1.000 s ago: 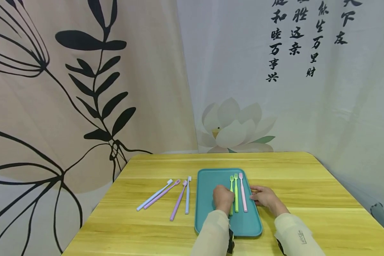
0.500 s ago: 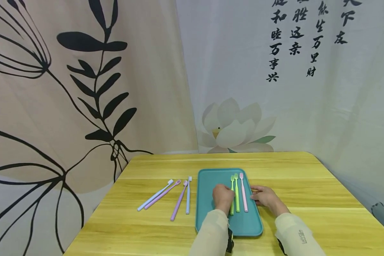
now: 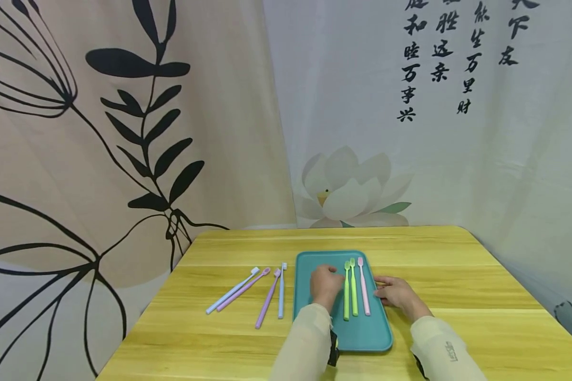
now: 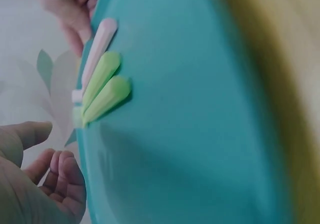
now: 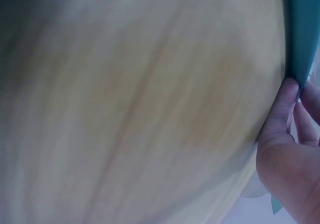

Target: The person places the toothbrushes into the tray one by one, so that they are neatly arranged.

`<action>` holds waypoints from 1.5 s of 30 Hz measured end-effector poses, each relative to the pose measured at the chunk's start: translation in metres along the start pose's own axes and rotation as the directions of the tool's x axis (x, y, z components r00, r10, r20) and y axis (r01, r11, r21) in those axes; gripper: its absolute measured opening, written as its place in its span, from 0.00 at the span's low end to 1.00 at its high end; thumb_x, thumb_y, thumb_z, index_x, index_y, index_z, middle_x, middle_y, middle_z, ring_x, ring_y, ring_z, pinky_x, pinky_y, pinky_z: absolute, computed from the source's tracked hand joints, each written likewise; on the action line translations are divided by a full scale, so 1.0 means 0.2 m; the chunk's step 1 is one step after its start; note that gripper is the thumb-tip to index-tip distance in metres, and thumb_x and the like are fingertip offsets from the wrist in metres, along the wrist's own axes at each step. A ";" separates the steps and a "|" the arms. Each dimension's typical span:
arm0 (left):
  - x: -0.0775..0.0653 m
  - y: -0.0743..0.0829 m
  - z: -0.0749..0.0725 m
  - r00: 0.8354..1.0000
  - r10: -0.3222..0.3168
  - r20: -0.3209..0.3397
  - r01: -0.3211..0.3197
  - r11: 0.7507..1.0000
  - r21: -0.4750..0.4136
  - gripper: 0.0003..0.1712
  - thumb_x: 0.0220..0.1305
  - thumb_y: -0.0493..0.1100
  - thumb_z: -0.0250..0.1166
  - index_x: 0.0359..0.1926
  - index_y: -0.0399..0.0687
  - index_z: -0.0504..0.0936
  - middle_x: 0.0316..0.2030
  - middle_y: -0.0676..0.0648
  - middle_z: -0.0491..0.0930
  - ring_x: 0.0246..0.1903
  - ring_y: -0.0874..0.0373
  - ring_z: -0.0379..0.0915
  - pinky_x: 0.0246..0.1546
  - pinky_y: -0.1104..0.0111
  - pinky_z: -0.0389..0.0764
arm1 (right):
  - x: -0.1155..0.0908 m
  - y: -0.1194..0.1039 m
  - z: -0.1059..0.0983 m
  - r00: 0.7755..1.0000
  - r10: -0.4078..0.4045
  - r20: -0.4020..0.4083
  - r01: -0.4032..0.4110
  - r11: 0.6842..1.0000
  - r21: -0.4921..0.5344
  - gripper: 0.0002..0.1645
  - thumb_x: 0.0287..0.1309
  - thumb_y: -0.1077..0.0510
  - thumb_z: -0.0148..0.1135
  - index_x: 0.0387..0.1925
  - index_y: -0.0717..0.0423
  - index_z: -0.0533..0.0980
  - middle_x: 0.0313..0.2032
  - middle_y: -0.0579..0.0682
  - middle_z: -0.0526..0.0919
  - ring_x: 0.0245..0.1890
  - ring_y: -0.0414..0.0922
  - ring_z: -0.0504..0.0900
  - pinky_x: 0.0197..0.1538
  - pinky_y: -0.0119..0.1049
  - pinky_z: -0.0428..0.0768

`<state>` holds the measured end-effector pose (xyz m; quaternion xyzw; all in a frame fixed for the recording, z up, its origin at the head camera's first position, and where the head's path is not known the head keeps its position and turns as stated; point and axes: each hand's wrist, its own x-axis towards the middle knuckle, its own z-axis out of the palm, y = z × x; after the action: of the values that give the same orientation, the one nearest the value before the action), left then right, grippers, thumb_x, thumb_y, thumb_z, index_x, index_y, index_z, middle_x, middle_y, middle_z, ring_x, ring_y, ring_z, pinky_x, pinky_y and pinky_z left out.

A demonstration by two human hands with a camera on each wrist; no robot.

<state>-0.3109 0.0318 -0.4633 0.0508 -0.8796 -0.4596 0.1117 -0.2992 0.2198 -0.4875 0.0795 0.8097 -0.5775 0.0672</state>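
In the head view, my left hand (image 3: 326, 286) is over the teal tray (image 3: 314, 330), just left of three toothbrushes. The left wrist view shows its thumb and loosely bent fingers (image 4: 72, 176) apart, with nothing between them. On the tray, side by side with heads pointing away, lie a green toothbrush (image 3: 346, 296), another green toothbrush (image 3: 353, 291) and a pink toothbrush (image 3: 364, 291). My right hand (image 3: 400, 297) rests at the tray's right edge, its fairly straight fingers and thumb touching the rim from outside.
Left of the tray on the wooden table (image 3: 209, 349) lie a blue toothbrush (image 3: 232, 290), a purple toothbrush (image 3: 243, 289), a second purple toothbrush (image 3: 268, 299) and a second blue toothbrush (image 3: 281, 291). A printed curtain (image 3: 229, 132) hangs behind the table.
My left hand has let go of the left green toothbrush and drawn slightly left, its fingers loosened. The right hand has stayed at the tray's edge.
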 end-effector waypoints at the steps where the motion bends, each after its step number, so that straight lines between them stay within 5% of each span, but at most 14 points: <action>1: 0.01 0.00 -0.01 1.000 0.012 -0.003 -0.012 1.000 -0.008 0.11 0.55 0.38 0.74 0.41 0.41 0.88 0.35 0.45 0.85 0.32 0.51 0.80 0.30 0.61 0.80 | 0.00 0.00 0.00 1.000 0.000 0.001 0.000 1.000 0.001 0.31 0.63 0.70 0.60 0.67 0.70 0.66 0.50 0.64 0.76 0.41 0.47 0.80 0.43 0.39 0.83; 6: 0.06 0.00 -0.08 0.998 0.066 -0.009 -0.066 0.998 -0.024 0.12 0.55 0.38 0.72 0.41 0.39 0.88 0.37 0.44 0.85 0.34 0.50 0.81 0.33 0.59 0.81 | 0.00 0.00 0.00 1.000 0.001 0.002 -0.001 1.000 0.007 0.31 0.63 0.70 0.60 0.67 0.70 0.66 0.49 0.63 0.75 0.42 0.47 0.80 0.43 0.38 0.82; 30: 0.34 -0.15 -0.46 0.991 0.123 0.060 -0.115 0.985 -0.130 0.15 0.60 0.41 0.71 0.47 0.39 0.87 0.38 0.45 0.82 0.38 0.52 0.76 0.39 0.59 0.79 | 0.00 0.00 0.00 1.000 0.015 -0.011 -0.015 1.000 0.017 0.30 0.63 0.70 0.60 0.66 0.70 0.67 0.49 0.64 0.76 0.41 0.47 0.80 0.42 0.37 0.83; 45: 0.44 -0.40 -0.80 0.989 0.119 0.088 -0.109 0.988 -0.109 0.19 0.65 0.44 0.69 0.53 0.40 0.84 0.43 0.44 0.80 0.43 0.51 0.74 0.44 0.58 0.76 | 0.01 -0.01 0.00 1.000 0.005 -0.005 -0.005 1.000 0.013 0.30 0.63 0.71 0.60 0.66 0.72 0.66 0.47 0.63 0.75 0.42 0.47 0.80 0.43 0.39 0.83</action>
<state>-0.3586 -0.1588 -0.4259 -0.0272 -0.8602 -0.4995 0.0989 -0.3011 0.2191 -0.4870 0.0833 0.8058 -0.5825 0.0661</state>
